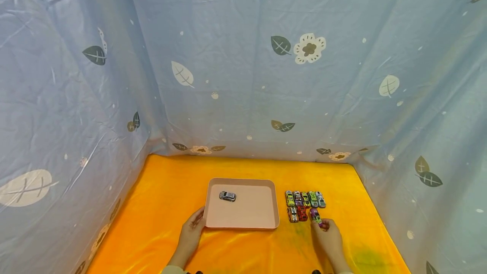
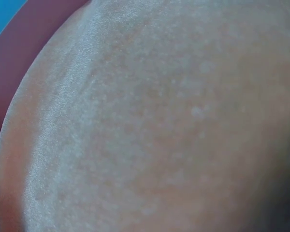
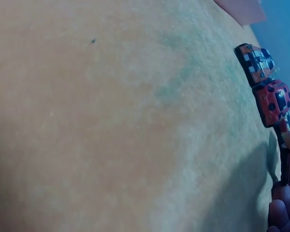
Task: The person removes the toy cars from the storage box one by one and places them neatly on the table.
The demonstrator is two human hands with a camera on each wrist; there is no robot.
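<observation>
A pink tray (image 1: 243, 223) lies on the yellow cloth, with a silver toy car (image 1: 227, 196) inside it toward the upper left. My left hand (image 1: 191, 230) holds the tray's left side near the front corner. To the right of the tray, my right hand (image 1: 328, 232) pinches a purple and green toy car (image 1: 315, 216) between thumb and fingers. That car is at the right end of the front row, beside a red toy car (image 1: 302, 213) with black spots and a white-and-orange one (image 1: 292, 214). In the right wrist view, fingers (image 3: 282, 210) show at the lower right edge.
Behind the front row stands a back row of several toy cars, among them a yellow one (image 1: 290, 198), a green one (image 1: 313, 198) and a grey one (image 1: 321, 199). Yellow cloth (image 1: 163, 193) covers the table. A light blue printed curtain (image 1: 243, 75) hangs at the back and sides.
</observation>
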